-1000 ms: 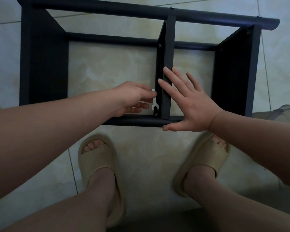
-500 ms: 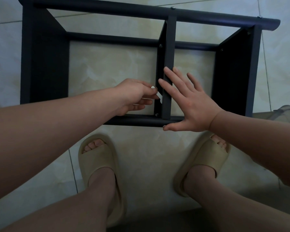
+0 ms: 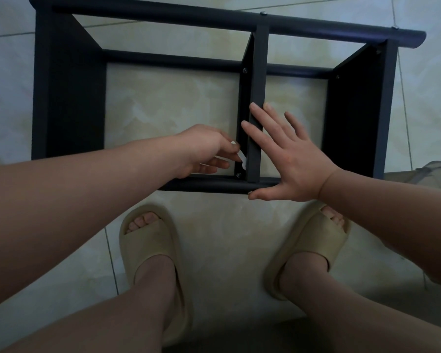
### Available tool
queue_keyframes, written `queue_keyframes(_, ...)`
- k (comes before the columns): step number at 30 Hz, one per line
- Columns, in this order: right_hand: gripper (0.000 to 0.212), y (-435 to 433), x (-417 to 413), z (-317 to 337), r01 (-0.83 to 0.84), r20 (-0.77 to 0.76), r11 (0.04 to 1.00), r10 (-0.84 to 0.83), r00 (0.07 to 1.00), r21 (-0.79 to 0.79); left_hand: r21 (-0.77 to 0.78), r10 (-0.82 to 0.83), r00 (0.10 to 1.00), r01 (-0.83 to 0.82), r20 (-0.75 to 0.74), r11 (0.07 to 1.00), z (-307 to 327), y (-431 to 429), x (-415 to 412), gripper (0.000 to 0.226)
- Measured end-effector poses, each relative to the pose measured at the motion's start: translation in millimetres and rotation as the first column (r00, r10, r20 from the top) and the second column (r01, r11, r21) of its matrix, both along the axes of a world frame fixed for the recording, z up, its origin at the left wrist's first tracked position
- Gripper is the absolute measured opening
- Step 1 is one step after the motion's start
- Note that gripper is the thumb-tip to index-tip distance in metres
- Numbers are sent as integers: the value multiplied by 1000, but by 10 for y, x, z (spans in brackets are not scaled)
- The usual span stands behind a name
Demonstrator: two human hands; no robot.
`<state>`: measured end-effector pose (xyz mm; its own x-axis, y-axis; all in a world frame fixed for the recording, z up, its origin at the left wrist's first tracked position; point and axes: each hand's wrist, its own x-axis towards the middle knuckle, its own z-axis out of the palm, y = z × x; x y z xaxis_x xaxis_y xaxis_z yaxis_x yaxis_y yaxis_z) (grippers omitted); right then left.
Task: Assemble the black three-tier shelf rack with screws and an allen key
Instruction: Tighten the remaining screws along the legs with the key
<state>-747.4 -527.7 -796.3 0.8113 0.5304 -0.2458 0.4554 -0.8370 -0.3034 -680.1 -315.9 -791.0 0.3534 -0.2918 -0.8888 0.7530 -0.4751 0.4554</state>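
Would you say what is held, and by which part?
Left hand pinches the small white wrench by its upper end; right hand presses flat on the black rack.

The rack [image 3: 261, 72] is showing smooth, matt black metal. Beneath the rack, floor tiles [image 3: 176, 105] are gleaming glossy. Near it, 2 slippers [image 3: 150, 240] are looking matt, rubbery.

The left hand [image 3: 201, 151] hides much of the white tool [image 3: 242, 157].

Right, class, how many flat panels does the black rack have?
3: left panel, at one end; middle panel, under the right hand; right panel, at the other end. None seems hidden.
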Motion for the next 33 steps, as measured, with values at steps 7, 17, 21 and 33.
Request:
queue_keyframes(7, 118, -1, 4, -1, 3, 7, 1000, -3, 1000, 6, -42, 51, 998, -52, -30, 998, 16, -43, -5, 2)
queue_keyframes(17, 118, 1, 2, -1, 3, 4, 1000, -3, 1000, 1, -51, 50, 995, -55, -87, 997, 7, -76, -45, 7)
queue_keyframes(21, 118, 0, 4, 1, 1, 2, 1000, -1, 1000, -5, -68, 23, 995, -29, -93, 997, 2, -54, -28, 7)
queue_keyframes(33, 118, 1, 4, 11, -1, -7, 1000, 1, 1000, -18, -86, -37, 997, 31, -67, 996, -45, 29, -17, 5)
